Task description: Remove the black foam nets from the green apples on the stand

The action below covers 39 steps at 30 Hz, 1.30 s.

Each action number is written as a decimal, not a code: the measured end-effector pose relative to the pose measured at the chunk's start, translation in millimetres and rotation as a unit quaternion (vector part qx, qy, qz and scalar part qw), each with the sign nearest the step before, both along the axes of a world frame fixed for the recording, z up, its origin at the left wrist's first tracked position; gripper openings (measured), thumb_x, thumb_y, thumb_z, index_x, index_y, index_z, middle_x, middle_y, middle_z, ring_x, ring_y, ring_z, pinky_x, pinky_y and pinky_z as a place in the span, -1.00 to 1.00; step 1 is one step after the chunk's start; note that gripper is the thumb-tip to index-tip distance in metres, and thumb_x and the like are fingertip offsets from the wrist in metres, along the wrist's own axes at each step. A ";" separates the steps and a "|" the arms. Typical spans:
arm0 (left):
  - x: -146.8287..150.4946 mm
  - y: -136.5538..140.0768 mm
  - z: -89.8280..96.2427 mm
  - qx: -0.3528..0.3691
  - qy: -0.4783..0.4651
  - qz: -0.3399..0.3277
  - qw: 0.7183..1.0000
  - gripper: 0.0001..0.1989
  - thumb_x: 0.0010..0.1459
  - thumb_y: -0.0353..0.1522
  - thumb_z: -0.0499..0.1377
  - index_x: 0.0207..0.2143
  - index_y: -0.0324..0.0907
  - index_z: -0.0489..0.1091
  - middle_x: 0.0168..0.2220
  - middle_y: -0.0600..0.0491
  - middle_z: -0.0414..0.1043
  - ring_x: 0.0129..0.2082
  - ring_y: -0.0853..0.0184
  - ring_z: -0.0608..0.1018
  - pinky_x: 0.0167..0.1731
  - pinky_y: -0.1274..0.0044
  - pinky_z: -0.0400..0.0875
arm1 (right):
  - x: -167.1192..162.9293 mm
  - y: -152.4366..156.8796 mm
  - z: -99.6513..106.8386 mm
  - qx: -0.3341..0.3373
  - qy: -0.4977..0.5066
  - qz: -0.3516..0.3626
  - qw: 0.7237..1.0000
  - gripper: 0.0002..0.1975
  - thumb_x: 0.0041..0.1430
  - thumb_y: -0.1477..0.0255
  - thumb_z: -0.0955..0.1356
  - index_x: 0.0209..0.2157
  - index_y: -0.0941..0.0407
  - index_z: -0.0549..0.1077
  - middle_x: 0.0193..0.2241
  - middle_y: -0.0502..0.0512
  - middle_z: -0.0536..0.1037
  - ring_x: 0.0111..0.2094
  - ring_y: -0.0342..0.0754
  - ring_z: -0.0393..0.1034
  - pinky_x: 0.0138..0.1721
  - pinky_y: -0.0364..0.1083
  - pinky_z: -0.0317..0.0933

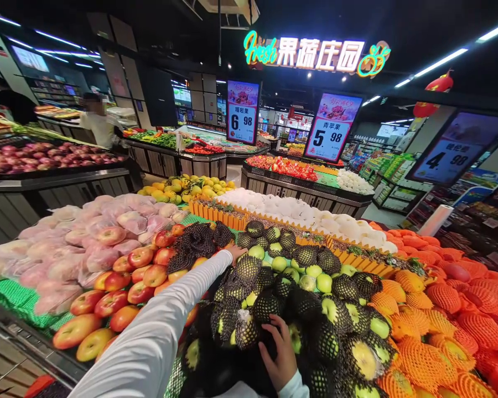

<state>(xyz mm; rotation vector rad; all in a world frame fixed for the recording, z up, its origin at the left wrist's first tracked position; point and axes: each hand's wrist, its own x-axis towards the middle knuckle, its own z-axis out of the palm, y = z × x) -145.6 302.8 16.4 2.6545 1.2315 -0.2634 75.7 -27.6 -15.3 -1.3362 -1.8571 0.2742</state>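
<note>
My left hand (235,252), at the end of a white sleeve, reaches to the back left of a heap of green apples (279,264), many in black foam nets. Its fingers stretch out just above a netted green apple (249,268), apparently with nothing in them; the fingertips are partly hard to make out. Nearer to me, my right hand (280,354) is open, fingers spread, beside a netted apple (268,307). A netted apple with clear plastic on it (246,329) lies just left of those fingers. Dark netting beneath the hand blurs into shadow.
Red-yellow apples (141,275) and loose black nets (199,240) lie to the left, with pink-wrapped fruit (108,221) beyond. Orange-netted fruit (415,326) and red-netted fruit (477,304) fill the right. An orange divider (219,214) fronts white-wrapped fruit (290,207). A person (97,121) stands far left.
</note>
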 end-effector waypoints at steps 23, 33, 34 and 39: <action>-25.9 -86.3 113.8 0.227 -0.179 -0.027 0.957 -0.30 0.10 -0.15 0.21 0.25 -0.08 0.11 0.23 -0.17 0.14 0.22 -0.08 0.13 0.19 0.13 0.04 | 0.6 1.8 -0.7 0.027 0.002 -0.009 1.000 -0.70 0.14 0.46 0.35 -0.05 0.03 0.45 0.07 0.22 0.41 0.09 0.11 0.37 0.05 0.10 0.35; 35.8 -187.8 122.8 0.200 -0.284 -0.259 0.902 -0.21 0.01 -0.18 0.20 0.27 -0.16 0.04 0.18 -0.19 0.25 0.15 0.03 0.31 0.18 0.25 0.18 | -3.3 -6.6 1.6 0.008 0.101 -0.037 0.994 -0.35 0.24 0.28 0.30 0.29 0.07 0.03 0.12 0.30 0.36 0.04 0.12 0.39 -0.07 0.08 0.39; 41.3 -195.6 118.1 0.194 -0.274 -0.289 0.897 -0.22 0.02 -0.18 0.19 0.28 -0.15 0.04 0.17 -0.18 0.26 0.15 0.02 0.31 0.12 0.27 0.24 | -3.6 -9.3 3.8 0.015 0.124 -0.049 0.991 -0.29 0.24 0.24 0.29 0.33 0.09 -0.07 0.16 0.34 0.30 0.06 0.15 0.37 -0.05 0.11 0.37; 56.9 -229.2 95.3 0.169 -0.231 -0.416 0.863 -0.24 0.04 -0.14 0.19 0.27 -0.10 0.07 0.20 -0.12 0.27 0.15 0.02 0.31 -0.10 0.29 0.35 | -8.4 -22.3 18.2 0.026 0.174 -0.126 0.976 -0.17 0.15 0.12 0.34 0.32 0.09 -0.08 0.27 0.37 0.11 0.23 0.30 0.14 0.13 0.27 0.17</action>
